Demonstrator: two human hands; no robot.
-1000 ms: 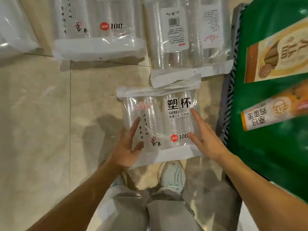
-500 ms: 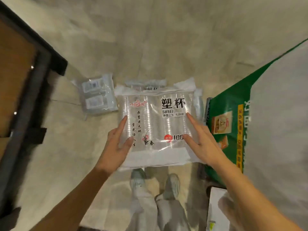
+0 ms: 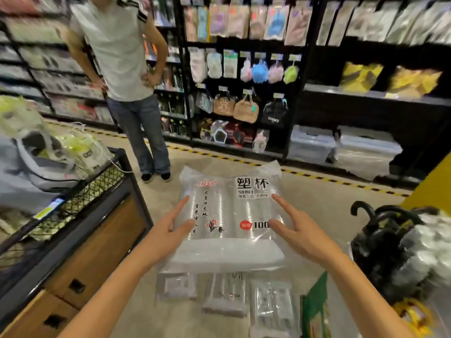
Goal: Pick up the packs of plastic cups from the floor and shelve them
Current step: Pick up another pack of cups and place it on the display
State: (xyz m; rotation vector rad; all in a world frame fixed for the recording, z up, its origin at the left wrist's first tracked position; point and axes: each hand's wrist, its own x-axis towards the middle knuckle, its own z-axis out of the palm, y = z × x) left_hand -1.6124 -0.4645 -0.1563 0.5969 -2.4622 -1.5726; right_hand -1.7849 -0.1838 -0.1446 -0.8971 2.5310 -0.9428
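The clear plastic pack of cups hangs above the beige floor, label up, held between both hands. The left hand grips its left edge and the right hand its right, thumbs on top. Its long axis points away, toward the dark shelves across the aisle, with neither hand nearer. More clear packs lie below.

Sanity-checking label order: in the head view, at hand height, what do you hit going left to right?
Order: wooden cabinet → left hand, gripping the pack's left edge → pack of plastic cups → right hand, on its right edge → black umbrellas.
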